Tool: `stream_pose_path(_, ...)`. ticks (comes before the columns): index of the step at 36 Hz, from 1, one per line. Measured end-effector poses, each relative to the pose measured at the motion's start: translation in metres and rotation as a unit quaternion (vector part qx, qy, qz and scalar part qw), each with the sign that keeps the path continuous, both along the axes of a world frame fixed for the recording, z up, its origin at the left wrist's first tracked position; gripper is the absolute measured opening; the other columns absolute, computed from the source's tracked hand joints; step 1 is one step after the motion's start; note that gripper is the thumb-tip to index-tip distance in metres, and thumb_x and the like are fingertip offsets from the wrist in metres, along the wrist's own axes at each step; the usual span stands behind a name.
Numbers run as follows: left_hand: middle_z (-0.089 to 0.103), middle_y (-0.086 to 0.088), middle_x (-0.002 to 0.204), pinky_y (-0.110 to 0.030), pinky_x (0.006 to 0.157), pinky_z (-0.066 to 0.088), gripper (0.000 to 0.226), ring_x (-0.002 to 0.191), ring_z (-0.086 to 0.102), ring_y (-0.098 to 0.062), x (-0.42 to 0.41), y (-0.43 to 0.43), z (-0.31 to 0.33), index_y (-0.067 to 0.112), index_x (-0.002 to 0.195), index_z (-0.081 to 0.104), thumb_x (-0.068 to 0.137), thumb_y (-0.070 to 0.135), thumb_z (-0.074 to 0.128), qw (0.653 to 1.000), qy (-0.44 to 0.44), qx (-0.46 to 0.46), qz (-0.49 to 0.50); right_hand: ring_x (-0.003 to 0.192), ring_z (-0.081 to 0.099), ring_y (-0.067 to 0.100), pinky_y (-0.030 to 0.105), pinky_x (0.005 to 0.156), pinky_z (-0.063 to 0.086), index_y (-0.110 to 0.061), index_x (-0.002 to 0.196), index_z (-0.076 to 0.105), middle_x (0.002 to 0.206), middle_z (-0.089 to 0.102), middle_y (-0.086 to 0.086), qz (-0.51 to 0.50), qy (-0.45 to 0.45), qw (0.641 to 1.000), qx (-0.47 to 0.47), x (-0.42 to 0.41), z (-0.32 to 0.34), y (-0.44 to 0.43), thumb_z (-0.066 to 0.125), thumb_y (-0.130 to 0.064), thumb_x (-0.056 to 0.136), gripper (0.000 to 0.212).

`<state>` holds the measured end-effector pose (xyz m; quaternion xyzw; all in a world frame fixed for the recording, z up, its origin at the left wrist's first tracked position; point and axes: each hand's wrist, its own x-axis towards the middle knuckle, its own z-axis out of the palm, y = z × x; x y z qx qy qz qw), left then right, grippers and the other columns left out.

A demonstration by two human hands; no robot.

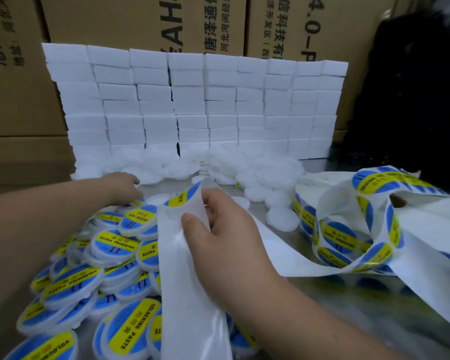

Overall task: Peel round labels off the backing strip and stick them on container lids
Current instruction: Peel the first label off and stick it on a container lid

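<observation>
My right hand (225, 229) pinches the white backing strip (177, 242) near its top bend, where a blue and yellow round label (184, 197) stands half peeled off the fold. The strip runs down toward me and off to the right into a loose tangle of labelled strip (348, 237). My left hand (120, 187) reaches forward over the pile of labelled lids (89, 268), fingertips at a plain white lid (157, 199); whether it holds anything is hidden. More unlabelled white lids (268, 183) lie heaped behind.
A wall of stacked white blocks (192, 105) stands at the back, with brown cardboard cartons (16, 87) behind and to the left. A black object (421, 100) fills the right rear. The metal tabletop (348, 302) shows at lower right.
</observation>
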<state>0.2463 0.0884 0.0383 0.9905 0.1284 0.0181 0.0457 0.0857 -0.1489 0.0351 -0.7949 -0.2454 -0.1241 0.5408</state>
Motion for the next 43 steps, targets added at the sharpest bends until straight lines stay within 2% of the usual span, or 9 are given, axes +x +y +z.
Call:
stream_pose_path(4,0.065,-0.014,0.114,-0.028,0.079,0.048,0.033,0.095,0.062,-0.027,0.005,0.002,-0.008,0.006,0.113,0.064,0.091,0.028,0.056,1.0,0.011,-0.02,-0.017,0.067,0.041,0.013,0.031,0.061,0.034,-0.026,0.07,0.036,0.067,0.043,-0.006,-0.005,-0.031,0.999,-0.007,0.001,-0.003,0.001,0.047,-0.024,0.09,0.023)
stream_pose_path(8,0.062,-0.013,0.116,-0.028,0.081,0.044,0.045,0.099,0.059,-0.027,0.004,0.006,-0.007,0.006,0.123,0.056,0.085,0.028,0.065,0.997,-0.048,-0.06,0.017,0.067,0.042,0.012,0.029,0.062,0.035,-0.022,0.084,0.045,0.07,0.045,-0.007,0.002,-0.029,1.0,0.002,0.002,-0.003,0.0,0.046,-0.026,0.09,0.007)
stream_pose_path(12,0.052,-0.015,0.085,-0.029,0.064,0.037,0.02,0.073,0.047,-0.026,0.006,0.009,-0.002,0.006,0.079,0.058,0.084,0.022,0.068,0.985,-0.09,-0.143,0.036,0.06,0.033,0.006,0.021,0.055,0.028,-0.033,0.074,0.031,0.063,0.034,-0.009,-0.001,-0.048,0.999,-0.011,0.005,-0.007,0.0,0.045,-0.026,0.091,0.023)
stream_pose_path(18,0.046,-0.012,0.065,-0.024,0.046,0.04,0.024,0.051,0.042,-0.022,-0.003,0.0,0.024,-0.001,0.078,0.056,0.087,0.02,0.062,0.894,-0.24,-0.369,0.082,0.063,0.037,0.003,0.018,0.059,0.031,-0.03,0.078,0.04,0.065,0.038,-0.012,-0.005,-0.045,0.999,-0.007,0.008,-0.009,-0.001,0.047,-0.028,0.091,0.015)
stream_pose_path(21,0.049,-0.012,0.072,-0.025,0.054,0.041,0.025,0.056,0.045,-0.022,-0.024,-0.013,0.046,0.011,0.066,0.047,0.088,0.018,0.056,0.862,-0.31,-0.398,0.057,0.052,0.032,0.005,0.019,0.049,0.026,-0.028,0.063,0.03,0.056,0.031,-0.008,-0.028,-0.044,0.999,-0.012,0.007,-0.007,-0.001,0.049,-0.027,0.091,0.034)
stream_pose_path(28,0.055,-0.007,0.07,-0.029,0.064,0.049,0.022,0.064,0.069,-0.018,-0.121,-0.071,0.069,0.015,0.067,0.045,0.087,0.008,0.05,0.756,-0.365,-0.543,-0.019,0.057,0.036,0.012,0.032,0.055,0.03,0.0,0.074,0.045,0.062,0.04,0.005,-0.034,-0.032,0.999,0.024,0.006,-0.005,0.002,0.052,-0.024,0.089,0.029)
stream_pose_path(34,0.071,0.004,0.083,-0.041,0.081,0.051,0.016,0.083,0.069,-0.015,-0.194,-0.108,0.04,0.023,0.074,0.053,0.09,0.02,0.053,0.775,-0.354,-0.514,-0.105,0.064,0.044,0.019,0.036,0.06,0.039,0.007,0.082,0.052,0.072,0.05,0.024,0.007,0.029,0.996,0.087,0.011,-0.004,0.005,0.052,-0.011,0.085,0.019)
stream_pose_path(39,0.063,0.015,0.091,-0.006,0.05,0.04,0.026,0.069,0.059,-0.001,-0.206,-0.114,0.011,0.044,0.09,0.049,0.091,0.019,0.052,0.793,-0.383,-0.462,-0.107,0.065,0.059,0.015,0.028,0.059,0.047,-0.011,0.083,0.064,0.081,0.067,0.011,0.064,0.073,0.987,0.126,0.009,-0.002,0.001,0.049,-0.002,0.08,0.018)
stream_pose_path(43,0.055,0.018,0.096,0.005,0.067,0.031,0.03,0.087,0.048,0.02,-0.205,-0.112,0.001,0.052,0.085,0.053,0.085,0.023,0.057,0.836,-0.4,-0.35,-0.138,0.061,0.047,0.023,0.028,0.054,0.039,-0.001,0.088,0.06,0.082,0.057,0.024,0.083,-0.003,0.995,0.064,0.006,-0.002,0.0,0.047,-0.004,0.081,0.015)
